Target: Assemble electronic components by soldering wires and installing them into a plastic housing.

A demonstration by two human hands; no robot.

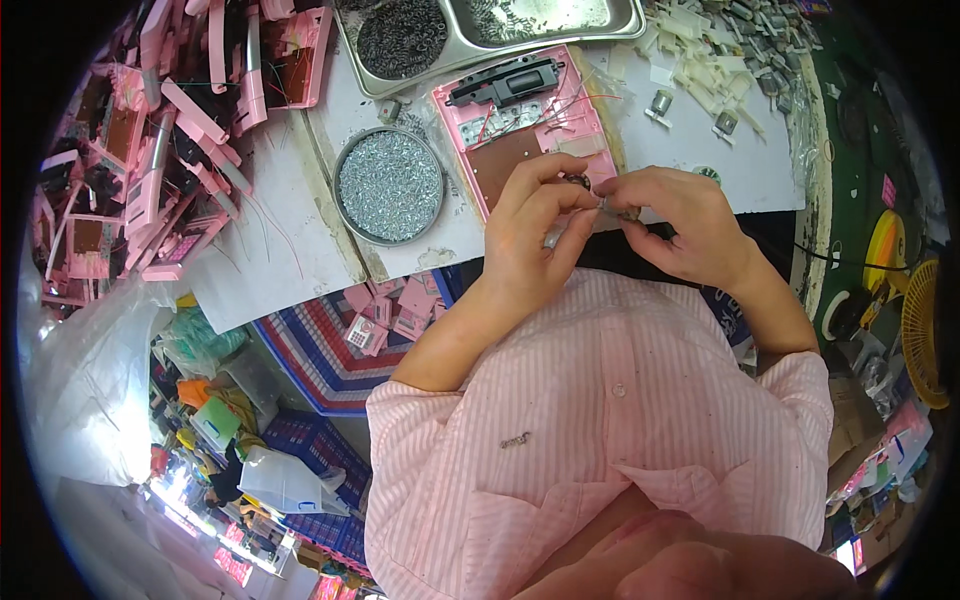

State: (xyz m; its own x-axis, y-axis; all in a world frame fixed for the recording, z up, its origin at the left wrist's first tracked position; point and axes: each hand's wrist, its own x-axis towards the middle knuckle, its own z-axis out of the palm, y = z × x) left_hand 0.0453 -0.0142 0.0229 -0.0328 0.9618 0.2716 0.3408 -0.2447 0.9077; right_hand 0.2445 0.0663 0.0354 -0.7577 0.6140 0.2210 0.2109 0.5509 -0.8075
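Note:
My left hand (535, 215) and my right hand (690, 222) meet at the near edge of a pink plastic casing (480, 140). Both are closed, with fingertips pinched together. Between the right thumb and fingers shows a small metallic part (628, 213). A small dark round piece (577, 181) sits at my left fingertips; its kind is too small to tell. Inside the casing lie a black slotted module (510, 82), a brown board (508, 165) and thin red and black wires.
A round tin of small silvery screws (388, 185) stands left of the casing. Behind is a metal tray (455, 62) of dark springs. Pink casings (160, 150) pile up at left; white plastic parts (700, 65) and small motors lie at right. A red-and-blue basket (310, 340) sits below the table edge.

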